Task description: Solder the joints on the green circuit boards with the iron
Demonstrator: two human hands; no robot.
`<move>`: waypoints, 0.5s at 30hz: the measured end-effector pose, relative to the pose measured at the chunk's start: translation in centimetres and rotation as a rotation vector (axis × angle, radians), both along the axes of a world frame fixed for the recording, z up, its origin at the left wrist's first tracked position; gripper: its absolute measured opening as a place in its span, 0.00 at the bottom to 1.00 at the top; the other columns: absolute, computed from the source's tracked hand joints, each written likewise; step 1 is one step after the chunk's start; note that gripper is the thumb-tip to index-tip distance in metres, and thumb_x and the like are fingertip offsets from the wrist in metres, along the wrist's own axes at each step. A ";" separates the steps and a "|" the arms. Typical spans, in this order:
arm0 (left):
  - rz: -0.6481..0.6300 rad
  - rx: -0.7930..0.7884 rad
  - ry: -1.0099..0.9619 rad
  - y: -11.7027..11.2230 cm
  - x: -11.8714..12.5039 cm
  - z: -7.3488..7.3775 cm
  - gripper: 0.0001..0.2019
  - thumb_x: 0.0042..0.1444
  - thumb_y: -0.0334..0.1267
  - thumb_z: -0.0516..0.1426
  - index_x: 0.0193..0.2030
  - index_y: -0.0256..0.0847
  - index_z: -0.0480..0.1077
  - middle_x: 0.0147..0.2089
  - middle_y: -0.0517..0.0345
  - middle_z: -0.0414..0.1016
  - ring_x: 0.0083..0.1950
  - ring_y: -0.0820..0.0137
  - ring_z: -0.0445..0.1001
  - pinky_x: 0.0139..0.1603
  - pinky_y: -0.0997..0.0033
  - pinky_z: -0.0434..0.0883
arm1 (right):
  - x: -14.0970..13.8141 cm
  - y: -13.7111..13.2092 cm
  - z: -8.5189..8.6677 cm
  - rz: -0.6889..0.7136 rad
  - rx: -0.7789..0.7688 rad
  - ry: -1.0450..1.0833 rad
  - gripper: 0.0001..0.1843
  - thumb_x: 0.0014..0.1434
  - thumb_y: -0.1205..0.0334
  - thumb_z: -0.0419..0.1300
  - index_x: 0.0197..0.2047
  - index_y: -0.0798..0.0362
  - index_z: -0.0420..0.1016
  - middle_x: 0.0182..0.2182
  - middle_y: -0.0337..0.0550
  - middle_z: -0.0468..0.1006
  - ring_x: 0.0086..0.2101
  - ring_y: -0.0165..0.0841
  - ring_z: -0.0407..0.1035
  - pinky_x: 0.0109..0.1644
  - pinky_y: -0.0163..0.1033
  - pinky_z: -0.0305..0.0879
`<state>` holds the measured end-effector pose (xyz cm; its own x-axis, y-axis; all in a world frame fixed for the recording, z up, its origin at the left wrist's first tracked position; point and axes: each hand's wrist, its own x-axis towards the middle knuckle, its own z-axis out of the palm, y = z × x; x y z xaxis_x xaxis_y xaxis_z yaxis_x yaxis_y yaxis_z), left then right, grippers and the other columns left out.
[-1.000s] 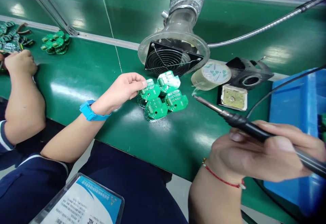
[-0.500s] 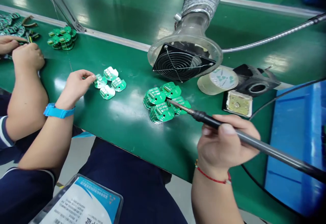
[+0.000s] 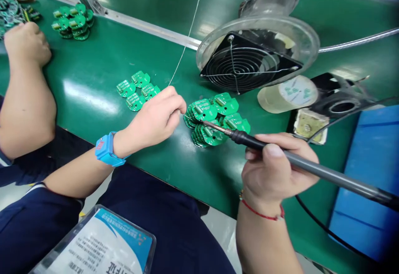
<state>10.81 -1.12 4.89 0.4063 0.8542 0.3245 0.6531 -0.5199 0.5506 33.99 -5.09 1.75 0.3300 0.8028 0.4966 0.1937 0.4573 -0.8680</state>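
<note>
My left hand (image 3: 157, 116) is closed in a pinch on a thin solder wire (image 3: 186, 45). The wire runs up from this hand, and its short free end sticks out toward the stacked green circuit boards (image 3: 202, 109). My right hand (image 3: 277, 170) grips a soldering iron (image 3: 249, 140) like a pen. The iron's tip is over the front left of these stacks, at or very close to a board, beside the wire's end. Behind my left hand, a smaller group of green boards (image 3: 126, 87) lies on the bench, partly covered by my fingers.
A fume extractor fan (image 3: 237, 68) hangs above the bench. Right of the boards are a roll of tape (image 3: 288, 93), an iron stand (image 3: 339, 101) with a sponge tray (image 3: 311, 125), and a blue bin (image 3: 364, 174). Far left, a co-worker's hand (image 3: 28, 43) is near more stacked boards (image 3: 75, 22).
My left hand has moved right, from the small group of boards to beside the larger stacks, the solder wire swinging along. The iron's tip has shifted slightly across the stacks. The view has shifted.
</note>
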 end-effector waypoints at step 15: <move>-0.045 0.117 0.093 0.6 1.6 -1.2 0.11 0.61 0.23 0.49 0.39 0.35 0.71 0.38 0.53 0.69 0.39 0.69 0.71 0.41 0.67 0.73 | -0.1 0.4 -0.3 0.033 0.049 0.016 0.07 0.53 0.63 0.62 0.34 0.51 0.82 0.19 0.33 0.70 0.16 0.25 0.60 0.16 0.36 0.52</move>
